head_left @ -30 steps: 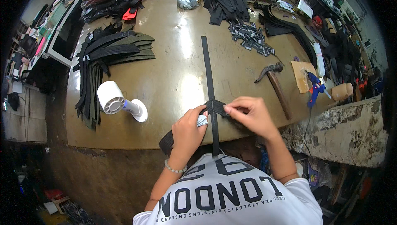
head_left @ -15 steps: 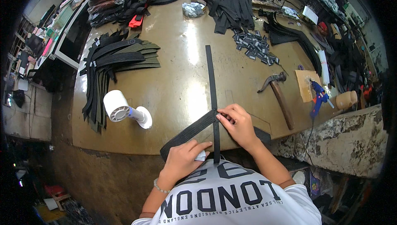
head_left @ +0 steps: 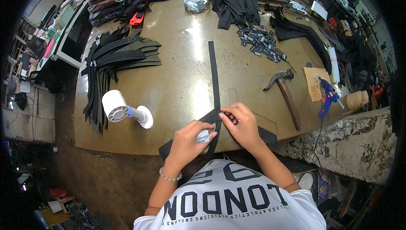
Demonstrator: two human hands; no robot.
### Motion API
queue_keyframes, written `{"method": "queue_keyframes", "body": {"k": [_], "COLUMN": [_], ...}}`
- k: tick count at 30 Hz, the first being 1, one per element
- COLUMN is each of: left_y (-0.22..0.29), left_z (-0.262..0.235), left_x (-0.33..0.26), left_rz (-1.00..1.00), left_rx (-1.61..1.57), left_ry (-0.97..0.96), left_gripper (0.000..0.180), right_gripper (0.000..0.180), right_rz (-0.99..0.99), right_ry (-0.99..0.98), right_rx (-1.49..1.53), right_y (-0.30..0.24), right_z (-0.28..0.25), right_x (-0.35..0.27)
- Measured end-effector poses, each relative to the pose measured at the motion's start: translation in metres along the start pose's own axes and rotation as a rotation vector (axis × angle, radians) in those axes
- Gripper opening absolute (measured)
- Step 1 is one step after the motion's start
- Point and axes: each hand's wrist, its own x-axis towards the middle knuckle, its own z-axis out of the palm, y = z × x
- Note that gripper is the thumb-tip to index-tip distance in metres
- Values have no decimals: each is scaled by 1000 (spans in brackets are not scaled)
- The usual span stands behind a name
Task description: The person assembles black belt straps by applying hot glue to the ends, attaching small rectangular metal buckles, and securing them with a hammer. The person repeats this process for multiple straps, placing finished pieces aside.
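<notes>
Here, near front edge of brown counter (head_left: 177, 86): long black strap (head_left: 214, 75) laid straight away from the body, crossed over a wider black band (head_left: 203, 122). Right hand (head_left: 242, 125) pinched shut on the strap at the crossing. Left hand (head_left: 186, 143) closed around a small pale object (head_left: 203, 136), resting on the band. Nearby, white handheld fan (head_left: 122, 109) at left, hammer (head_left: 286, 94) at right.

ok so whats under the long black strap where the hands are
A wider black strip lies crosswise under the long black strap, on the brown table. The right hand and left hand cover the crossing itself.
</notes>
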Motion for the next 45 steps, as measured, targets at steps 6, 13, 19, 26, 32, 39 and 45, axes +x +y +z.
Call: {"method": "queue_keyframes", "body": {"k": [6,13,19,26,32,39,45], "left_y": [16,14,1,-5,-2,-4,-2], "left_z": [-17,-2,10,17,21,16,16], "left_x": [-37,-38,-6,8,19,32,32], "left_rz": [-69,85,23,16,-185,-347,-315], "left_rx": [69,213,181,52,65,81,113], "left_ry": [-199,-131,43,66,81,-34,-1], "left_gripper": [24,29,19,18,18,26,30], "right_gripper": [14,13,14,15,16,34,16], "right_rz": [-1,-18,3,12,-26,45,100], "right_ry": [-1,6,15,-31,-44,-345,-478], "right_rx": [-8,-28,17,19,-17,103,165], "right_y": [1,2,1,3,2,-17,0], "right_z": [1,1,-1,-1,-2,-29,-25], "right_x": [0,0,0,-1,-1,19,69]}}
